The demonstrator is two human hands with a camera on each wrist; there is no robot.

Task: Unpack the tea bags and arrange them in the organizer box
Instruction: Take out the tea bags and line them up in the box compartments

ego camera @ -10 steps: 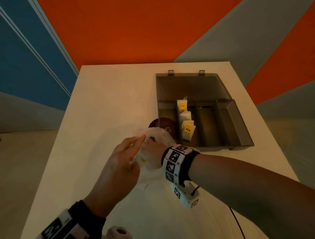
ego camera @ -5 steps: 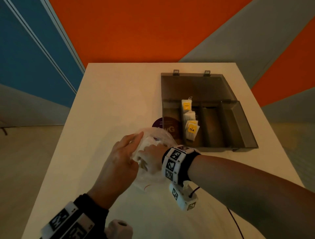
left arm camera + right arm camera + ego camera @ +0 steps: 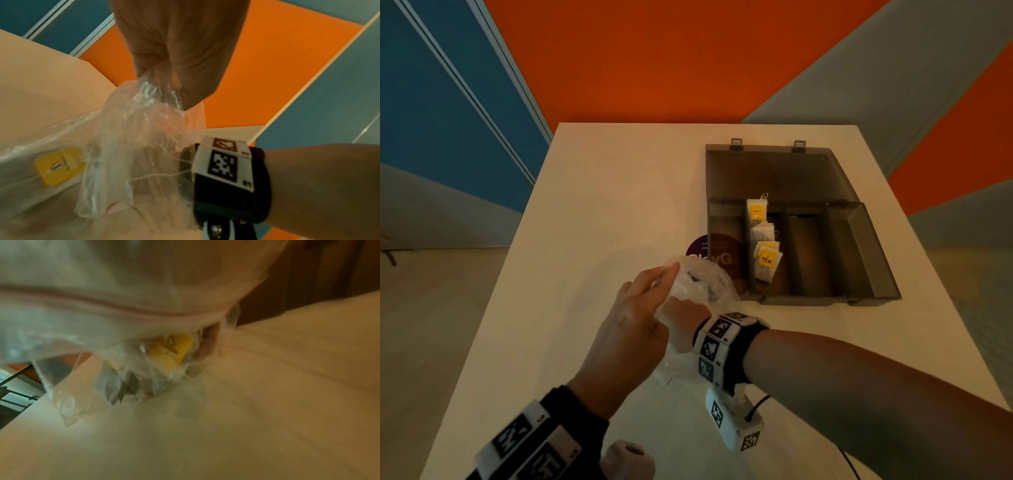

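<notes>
A clear plastic bag (image 3: 702, 287) lies on the white table (image 3: 602, 205) just left of the open grey organizer box (image 3: 873, 260). My left hand (image 3: 640, 318) pinches the bag's rim (image 3: 158, 91) between thumb and fingers. My right hand (image 3: 685, 308) is inside the bag up to the wrist. Through the film I see a yellow tea tag (image 3: 59, 165) on its string. In the blurred right wrist view another yellow tag (image 3: 172, 350) sits beside a fingertip (image 3: 207, 344), and the grip is unclear. Several tea bags (image 3: 765, 260) lie in the box's second compartment from the left.
The box's lid (image 3: 774, 171) lies open flat toward the far table edge. Its other compartments look empty. A purple round label (image 3: 698, 246) shows on the table, partly under the box's left end. A cable (image 3: 849, 462) trails from my right wrist camera.
My right hand has stayed inside the bag and shifted a little among the contents. The left hand keeps its hold on the rim, and the bag's top now bulges up more.
</notes>
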